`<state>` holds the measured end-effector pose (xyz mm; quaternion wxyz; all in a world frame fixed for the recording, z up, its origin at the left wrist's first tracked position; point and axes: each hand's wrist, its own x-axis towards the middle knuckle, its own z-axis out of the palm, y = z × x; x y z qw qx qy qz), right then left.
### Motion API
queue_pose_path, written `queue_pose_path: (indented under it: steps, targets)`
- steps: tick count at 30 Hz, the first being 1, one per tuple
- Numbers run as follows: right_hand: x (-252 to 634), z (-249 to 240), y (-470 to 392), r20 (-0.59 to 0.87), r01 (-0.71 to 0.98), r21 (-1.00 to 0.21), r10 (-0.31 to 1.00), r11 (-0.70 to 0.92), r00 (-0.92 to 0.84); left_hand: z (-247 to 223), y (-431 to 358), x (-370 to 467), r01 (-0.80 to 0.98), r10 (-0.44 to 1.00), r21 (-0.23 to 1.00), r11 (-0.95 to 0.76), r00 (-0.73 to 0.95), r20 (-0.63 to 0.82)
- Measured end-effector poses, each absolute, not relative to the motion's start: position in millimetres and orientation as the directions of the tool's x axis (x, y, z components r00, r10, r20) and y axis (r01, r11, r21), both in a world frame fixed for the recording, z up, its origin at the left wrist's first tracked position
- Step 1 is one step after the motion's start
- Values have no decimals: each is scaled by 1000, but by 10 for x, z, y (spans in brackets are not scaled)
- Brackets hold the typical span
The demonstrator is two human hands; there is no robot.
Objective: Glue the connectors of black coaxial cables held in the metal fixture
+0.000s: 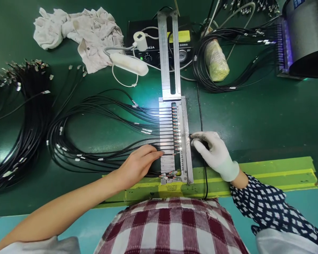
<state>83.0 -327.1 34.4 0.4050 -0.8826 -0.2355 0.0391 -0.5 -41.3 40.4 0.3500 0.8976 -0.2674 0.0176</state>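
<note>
A metal clamping fixture lies lengthwise on the bench. Black cables are set side by side in its slots, their stripped ends with small coloured wires lined up along the bar. My left hand, bare, pinches one black cable between thumb and forefinger at the fixture's lower left edge. That cable's end reaches towards the bar. My right hand, in a white glove with dark-stained fingertips, is closed beside the fixture's right edge. What its fingers hold, if anything, is hidden. Several loose cable ends lie across the fixture's near end.
A thick cable bundle lies at the left. Crumpled cloth, a white lamp and a black control box stand behind. At back right are coiled cables and a grey cylindrical machine. Yellow-green tape lines the front edge.
</note>
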Motion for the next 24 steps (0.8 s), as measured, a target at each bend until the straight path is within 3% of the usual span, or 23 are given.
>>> queue_pose_path:
  steps: [14, 20, 24]
  targets:
    - [843, 356, -3262, 115, 390, -735, 466, -554, 877, 451, -428, 88, -590, -581, 482, -648, 792, 187]
    - [846, 341, -3270, 125, 399, -736, 469, -547, 874, 422, -470, 100, -604, -594, 478, -637, 780, 194]
    - [851, 329, -3272, 130, 401, -736, 467, -546, 875, 430, -508, 88, -674, -643, 354, -649, 734, 218]
